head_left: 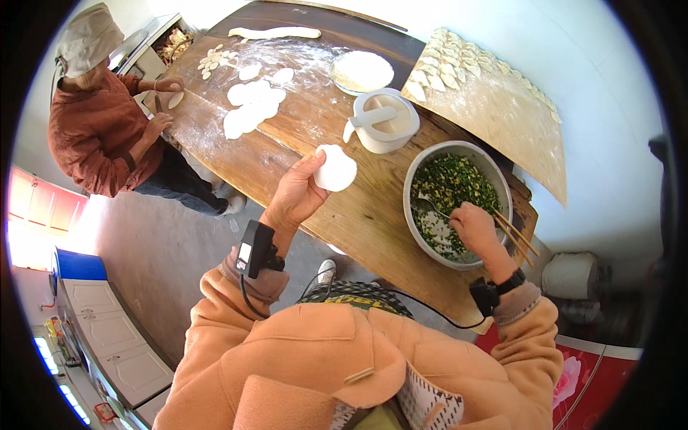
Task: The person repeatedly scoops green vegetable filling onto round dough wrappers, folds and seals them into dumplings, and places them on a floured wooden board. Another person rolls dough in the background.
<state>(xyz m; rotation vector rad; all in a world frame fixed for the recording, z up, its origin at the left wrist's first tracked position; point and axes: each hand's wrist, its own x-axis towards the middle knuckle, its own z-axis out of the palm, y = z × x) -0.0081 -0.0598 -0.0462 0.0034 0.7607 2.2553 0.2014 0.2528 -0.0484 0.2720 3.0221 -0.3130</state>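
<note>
A round white dumpling wrapper (335,169) lies flat across the fingers of my left hand (299,188), its thumb resting on the edge, above the table. My right hand (475,228) is closed around the handle of a metal spoon (437,208), reaching into a large metal bowl (413,228). Chopped green filling (459,179) with small yellow bits fills much of the bowl, and the spoon's tip is in it. A pair of wooden chopsticks (517,236) leans over the bowl's right rim, beside my right hand.
Finished dumplings (448,61) stand in rows on a floured wooden board (494,118). On the table (373,236) are a lidded pitcher (383,122), a bowl of flour (362,72), wrappers (251,107), dough pieces (215,61) and a dough roll (276,33). A person (100,136) works at the left end.
</note>
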